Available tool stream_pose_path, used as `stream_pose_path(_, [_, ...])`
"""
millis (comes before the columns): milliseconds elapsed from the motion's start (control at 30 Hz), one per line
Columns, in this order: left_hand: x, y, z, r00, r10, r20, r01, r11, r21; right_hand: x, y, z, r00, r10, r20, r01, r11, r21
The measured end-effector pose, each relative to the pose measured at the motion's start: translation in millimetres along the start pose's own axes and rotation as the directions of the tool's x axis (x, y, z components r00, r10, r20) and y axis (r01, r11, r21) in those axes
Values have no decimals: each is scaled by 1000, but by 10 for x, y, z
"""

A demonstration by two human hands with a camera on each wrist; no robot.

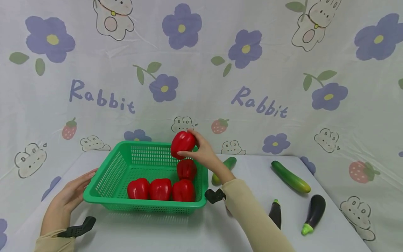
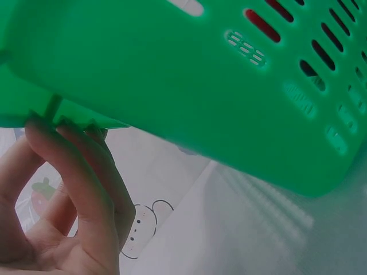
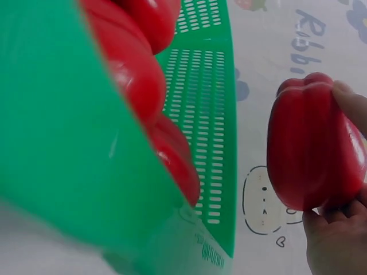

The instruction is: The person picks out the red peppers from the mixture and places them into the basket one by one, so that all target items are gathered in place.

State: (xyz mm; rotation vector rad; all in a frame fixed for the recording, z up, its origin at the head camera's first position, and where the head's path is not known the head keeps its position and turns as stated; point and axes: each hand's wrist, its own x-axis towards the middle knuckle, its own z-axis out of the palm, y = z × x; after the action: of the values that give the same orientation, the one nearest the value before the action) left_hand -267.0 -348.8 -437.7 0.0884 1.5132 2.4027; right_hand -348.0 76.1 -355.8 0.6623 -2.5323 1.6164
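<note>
Basket (image 1: 110, 178) on the bench (image 1: 189, 231), left of centre. Four bell peppers (image 1: 160, 189) inside, along its near and right walls. Fifth pepper (image 1: 183, 143) above the far right rim, in the right hand (image 1: 204, 154). Left hand (image 1: 70, 196) against the basket's left rim. Cucumbers (image 1: 290, 176) and eggplants (image 1: 313, 211) to the right.

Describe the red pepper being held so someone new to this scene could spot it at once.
Find the green basket on the white table. Above its far right corner, the right hand grips a red pepper. The four other red peppers lie inside the basket; this one alone is in the air.
</note>
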Motion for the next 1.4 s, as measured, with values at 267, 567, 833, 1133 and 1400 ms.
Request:
stream_pose_path(267, [17, -1, 4, 1000, -1, 1, 1, 1000, 18, 58, 10, 52, 998, 55, 28, -54, 998, -36])
stream_pose_path(567, [19, -15, 2, 1000, 3, 6, -3, 999, 39, 109, 37, 96, 993, 83, 82, -75, 992, -100])
stream_pose_path(833, [29, -41, -11, 1000, 13, 25, -13, 1000, 2, 152, 36, 183, 986, 101, 131, -81, 985, -150])
stream_pose_path(1133, [25, -48, -7, 999, 15, 30, -14, 1000, -22, 184, 57, 343, 970, 134, 203, -103, 982, -159])
stream_pose_path(1400, [11, -28, -4, 999, 13, 31, -13, 1000, 5, 178, 75, 427, 955, 161, 249, -113, 974, -196])
